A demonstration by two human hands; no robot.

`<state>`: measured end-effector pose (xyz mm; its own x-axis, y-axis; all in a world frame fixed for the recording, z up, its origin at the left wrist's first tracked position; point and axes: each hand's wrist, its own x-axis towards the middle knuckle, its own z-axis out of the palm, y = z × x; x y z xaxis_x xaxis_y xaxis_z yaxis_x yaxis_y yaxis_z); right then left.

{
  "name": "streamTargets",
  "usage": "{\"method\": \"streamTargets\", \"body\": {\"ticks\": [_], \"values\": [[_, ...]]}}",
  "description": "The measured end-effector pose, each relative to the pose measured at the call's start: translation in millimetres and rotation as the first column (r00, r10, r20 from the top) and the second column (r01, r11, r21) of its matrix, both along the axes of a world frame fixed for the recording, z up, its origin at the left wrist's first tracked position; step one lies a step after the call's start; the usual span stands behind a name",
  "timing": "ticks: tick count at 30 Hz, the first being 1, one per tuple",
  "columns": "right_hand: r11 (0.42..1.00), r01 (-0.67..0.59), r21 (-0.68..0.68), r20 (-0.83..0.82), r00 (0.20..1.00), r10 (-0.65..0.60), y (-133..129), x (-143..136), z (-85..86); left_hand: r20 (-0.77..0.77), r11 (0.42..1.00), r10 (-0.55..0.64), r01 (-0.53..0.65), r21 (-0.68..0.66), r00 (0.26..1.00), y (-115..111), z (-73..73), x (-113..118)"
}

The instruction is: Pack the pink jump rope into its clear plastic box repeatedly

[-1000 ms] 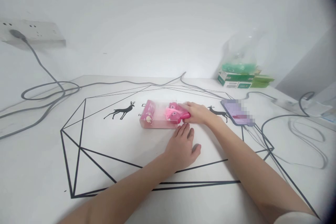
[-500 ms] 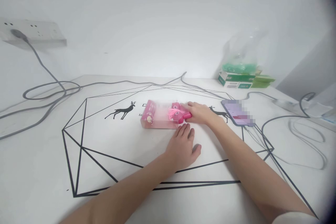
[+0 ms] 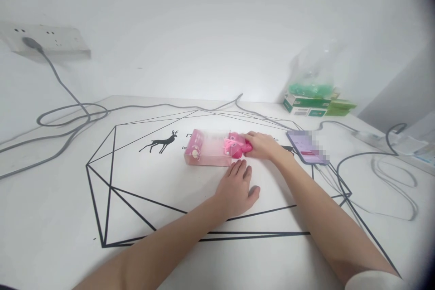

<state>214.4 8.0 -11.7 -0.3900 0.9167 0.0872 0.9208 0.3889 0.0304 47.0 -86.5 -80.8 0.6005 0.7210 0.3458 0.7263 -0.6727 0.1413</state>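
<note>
Pink toy (image 3: pixel 239 148); seemingly in right hand (image 3: pixel 263 145)

Bright pink toy (image 3: pixel 242 147), clear pink box (image 3: pixel 210 158), white tabletop (image 3: pixel 54 217) (black lines (image 3: pixel 146 199), black deer (image 3: pixel 160 142))

Adds up to one left hand (image 3: pixel 235 189), one right hand (image 3: pixel 262 146), one clear-and-pink box (image 3: pixel 193 147), at least one pink toy (image 3: pixel 240 147), one purple-screened phone (image 3: pixel 302 142), one wall socket panel (image 3: pixel 70 43), one plug (image 3: pixel 32 44), one clear plastic bag (image 3: pixel 313 69), at least two green-and-white cartons (image 3: pixel 307 102), one table (image 3: pixel 163 265) and two printed deer (image 3: pixel 161 142).
</note>
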Motion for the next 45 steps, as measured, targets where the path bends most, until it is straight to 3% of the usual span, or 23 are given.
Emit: {"method": "streamTargets", "body": {"ticks": [12, 21, 27, 31, 35, 39, 42, 43, 45], "values": [[0.995, -0.094, 0.026, -0.111, 0.989, 0.097, -1.4, 28.4, 12.3, -0.011, 1.0, 0.009, -0.009, -0.012, 1.0, 0.0, -0.3, 0.0], [0.996, -0.01, 0.088, -0.194, 0.981, 0.027, -19.7, 43.4, 51.8, -0.033, 0.999, -0.001, -0.001, -0.037, 0.999, 0.2, 0.0, -1.0], [0.989, -0.024, 0.148, -0.197, 0.979, 0.053, -33.4, 38.2, 69.3, -0.015, 0.998, -0.044, 0.043, -0.052, 0.999, -7.7, 5.0, -1.0], [0.98, -0.059, 0.19, -0.187, 0.978, 0.095, -37.4, 34.2, 73.7, 0.011, 0.993, -0.118, 0.118, -0.027, 0.993, -30.0, 18.6, 3.2], [0.972, -0.079, 0.222, -0.195, 0.973, 0.123, -39.5, 31.6, 75.6, 0.036, 0.979, -0.199, 0.197, 0.051, 0.979, -42.9, 44.8, -2.0], [0.968, -0.086, 0.237, -0.18, 0.975, 0.13, -40.5, 28.4, 76.1, 0.222, 0.961, -0.165, 0.106, 0.257, 0.961, -21.0, 77.1, -25.7], [0.966, -0.072, 0.248, -0.176, 0.977, 0.118, -40.3, 24.1, 75.7, 0.41, 0.944, -0.123, -0.021, 0.331, 0.904, 4.4, 94.0, -42.9], [0.966, -0.063, 0.252, -0.179, 0.978, 0.11, -40.1, 22.2, 75.4, 0.491, 0.95, -0.083, -0.08, 0.302, 0.867, 11.1, 97.3, -45.4], [0.963, -0.035, 0.266, -0.192, 0.977, 0.089, -39.7, 17.0, 74.5, 0.653, 0.988, -0.003, -0.1, 0.12, 0.757, 20.7, 101.2, -43.2]]}}
